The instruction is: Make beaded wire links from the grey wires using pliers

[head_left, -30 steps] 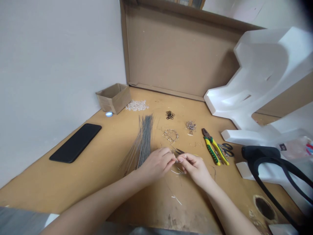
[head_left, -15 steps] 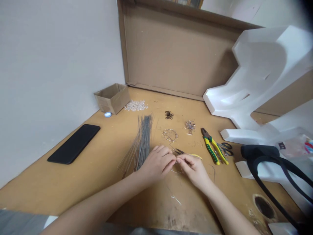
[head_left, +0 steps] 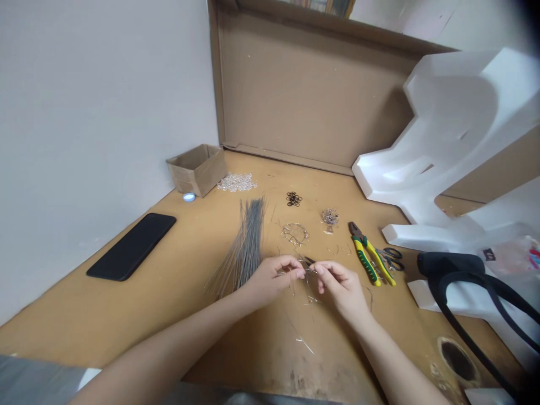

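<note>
- Centrally, the left hand (head_left: 272,277) and the right hand (head_left: 341,286) meet low over the brown surface (head_left: 169,304), fingertips nearly facing each other.
- Both hands are pinched on a thin piece of wire (head_left: 309,271) that runs between them; it is too fine to tell its exact shape.
- Just behind the fingertips lies a small dark-tipped tool (head_left: 309,260), partly hidden by the hands.
- Left of the left hand, a bundle of grey wire rods (head_left: 248,242) fans out on the surface, its near end just beside the wrist.
- Farther back lie a loose ring of wire bits (head_left: 294,232), a cluster of small black rings (head_left: 293,198) and a little heap of metal pieces (head_left: 329,216).
- Right of the right hand rest yellow-and-green pliers (head_left: 369,260), with small black scissors (head_left: 390,257) touching them.
- A black phone (head_left: 131,246) lies well to the left, near the wall.
- At the back left stands a small cardboard box (head_left: 197,168), with clear beads (head_left: 237,181) scattered beside it.
- White foam packing (head_left: 442,146) leans at the right, with a black strap (head_left: 472,281) below it.
</note>
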A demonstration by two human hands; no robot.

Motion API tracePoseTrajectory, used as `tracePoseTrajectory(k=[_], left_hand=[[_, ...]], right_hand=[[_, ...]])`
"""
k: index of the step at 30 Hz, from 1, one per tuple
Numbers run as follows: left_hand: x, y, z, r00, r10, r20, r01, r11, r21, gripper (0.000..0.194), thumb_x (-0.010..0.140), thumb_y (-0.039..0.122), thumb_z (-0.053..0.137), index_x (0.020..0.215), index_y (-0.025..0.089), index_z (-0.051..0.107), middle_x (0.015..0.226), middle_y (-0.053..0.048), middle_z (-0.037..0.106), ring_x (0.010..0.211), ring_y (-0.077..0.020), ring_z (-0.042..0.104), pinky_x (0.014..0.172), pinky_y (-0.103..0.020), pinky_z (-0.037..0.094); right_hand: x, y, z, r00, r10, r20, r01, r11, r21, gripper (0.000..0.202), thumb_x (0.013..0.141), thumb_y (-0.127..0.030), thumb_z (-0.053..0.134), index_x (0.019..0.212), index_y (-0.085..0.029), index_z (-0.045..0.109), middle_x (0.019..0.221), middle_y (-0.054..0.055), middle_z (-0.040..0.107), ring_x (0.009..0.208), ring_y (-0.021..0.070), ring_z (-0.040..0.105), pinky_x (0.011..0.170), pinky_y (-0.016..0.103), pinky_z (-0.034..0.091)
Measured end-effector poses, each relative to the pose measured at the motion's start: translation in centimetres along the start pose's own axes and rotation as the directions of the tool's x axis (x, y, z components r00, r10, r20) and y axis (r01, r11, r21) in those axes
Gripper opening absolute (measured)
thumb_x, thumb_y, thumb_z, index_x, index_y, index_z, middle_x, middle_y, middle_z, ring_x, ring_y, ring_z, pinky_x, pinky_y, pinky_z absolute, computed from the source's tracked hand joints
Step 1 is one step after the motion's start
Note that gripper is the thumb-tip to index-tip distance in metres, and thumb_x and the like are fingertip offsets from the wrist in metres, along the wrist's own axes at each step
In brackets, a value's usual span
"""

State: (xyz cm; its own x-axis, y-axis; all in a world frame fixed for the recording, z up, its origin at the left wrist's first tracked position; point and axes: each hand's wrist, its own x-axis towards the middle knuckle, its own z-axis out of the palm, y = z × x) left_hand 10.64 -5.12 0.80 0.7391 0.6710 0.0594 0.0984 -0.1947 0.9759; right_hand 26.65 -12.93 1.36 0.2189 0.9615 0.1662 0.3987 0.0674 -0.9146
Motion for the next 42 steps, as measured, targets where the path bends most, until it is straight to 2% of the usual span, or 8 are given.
tracePoseTrajectory(k=[2,5,8,14,20,24,31,42], left_hand=[[-0.1,0.1,0.0,0.999,0.013,-0.033,-0.012,0.999,0.033,0.018,0.079,0.029,0.049,0.074,0.015,0.059,0.074,0.000,0.062,0.071,-0.0117,0.054,0.067,-0.021,0.041],[-0.2,0.1,-0.2,0.996,0.063,-0.070,-0.054,0.990,0.127,0.017,0.079,0.028,0.049,0.075,0.016,0.061,0.073,0.001,0.062,0.071,-0.0111,0.054,0.067,-0.021,0.039],[-0.2,0.0,-0.2,0.991,0.120,-0.051,-0.105,0.967,0.233,0.017,0.080,0.025,0.048,0.074,0.017,0.062,0.072,0.001,0.061,0.072,-0.0110,0.053,0.067,-0.020,0.038],[-0.3,0.0,0.2,0.992,0.114,-0.046,-0.096,0.953,0.286,0.018,0.081,0.026,0.043,0.075,0.017,0.058,0.071,0.000,0.057,0.068,-0.0102,0.051,0.061,-0.020,0.036],[0.1,-1.1,-0.1,0.996,-0.068,0.049,0.064,0.994,0.090,0.011,0.074,0.024,0.050,0.072,0.015,0.055,0.064,0.002,0.054,0.059,-0.0087,0.047,0.055,-0.019,0.037],[0.1,-1.1,-0.4,0.998,-0.047,0.037,0.043,0.994,0.103,0.010,0.074,0.022,0.048,0.074,0.015,0.055,0.067,0.001,0.057,0.062,-0.0097,0.050,0.057,-0.019,0.038],[-0.3,-0.1,-0.3,0.999,0.044,-0.013,-0.037,0.941,0.338,0.012,0.075,0.018,0.044,0.072,0.016,0.055,0.066,0.002,0.055,0.059,-0.0095,0.048,0.055,-0.020,0.037],[0.0,-1.2,-0.3,1.000,-0.007,-0.005,0.008,0.980,0.201,0.011,0.077,0.024,0.047,0.073,0.016,0.053,0.066,0.002,0.055,0.061,-0.0094,0.048,0.056,-0.020,0.037]], right_hand=[[-0.1,-0.1,-0.1,0.993,-0.115,0.008,0.115,0.985,-0.128,0.021,0.084,-0.030,0.048,0.080,-0.017,0.063,0.052,-0.002,0.054,0.048,0.0107,0.052,0.052,0.022,0.043],[-0.3,-0.2,-0.5,0.940,-0.329,0.089,0.338,0.871,-0.357,0.020,0.085,-0.024,0.047,0.086,-0.018,0.065,0.066,0.004,0.062,0.059,0.0132,0.056,0.058,0.024,0.043],[-0.4,-0.4,-0.8,0.902,-0.387,0.191,0.431,0.777,-0.459,0.021,0.085,-0.022,0.045,0.093,-0.019,0.064,0.075,0.006,0.064,0.065,0.0141,0.057,0.060,0.025,0.044],[-0.4,-0.5,-1.0,0.917,-0.331,0.224,0.400,0.768,-0.500,0.021,0.087,-0.022,0.043,0.090,-0.019,0.064,0.070,0.004,0.062,0.061,0.0124,0.056,0.057,0.022,0.041],[-0.5,-0.4,-0.8,0.876,-0.399,0.270,0.479,0.657,-0.583,0.020,0.087,-0.021,0.044,0.092,-0.019,0.063,0.076,0.004,0.063,0.068,0.0134,0.057,0.063,0.024,0.042],[-0.5,-0.4,-0.6,0.873,-0.395,0.287,0.483,0.614,-0.624,0.022,0.088,-0.021,0.041,0.094,-0.019,0.062,0.078,0.006,0.063,0.069,0.0145,0.056,0.065,0.026,0.042],[-0.7,-0.2,-0.2,0.853,-0.399,0.335,0.515,0.544,-0.662,0.023,0.088,-0.020,0.039,0.097,-0.017,0.061,0.079,0.007,0.064,0.072,0.0156,0.057,0.064,0.026,0.042],[-0.7,0.0,0.5,0.820,-0.385,0.423,0.564,0.420,-0.711,0.026,0.088,-0.018,0.037,0.107,-0.012,0.055,0.083,0.010,0.062,0.074,0.0181,0.056,0.064,0.028,0.045]])
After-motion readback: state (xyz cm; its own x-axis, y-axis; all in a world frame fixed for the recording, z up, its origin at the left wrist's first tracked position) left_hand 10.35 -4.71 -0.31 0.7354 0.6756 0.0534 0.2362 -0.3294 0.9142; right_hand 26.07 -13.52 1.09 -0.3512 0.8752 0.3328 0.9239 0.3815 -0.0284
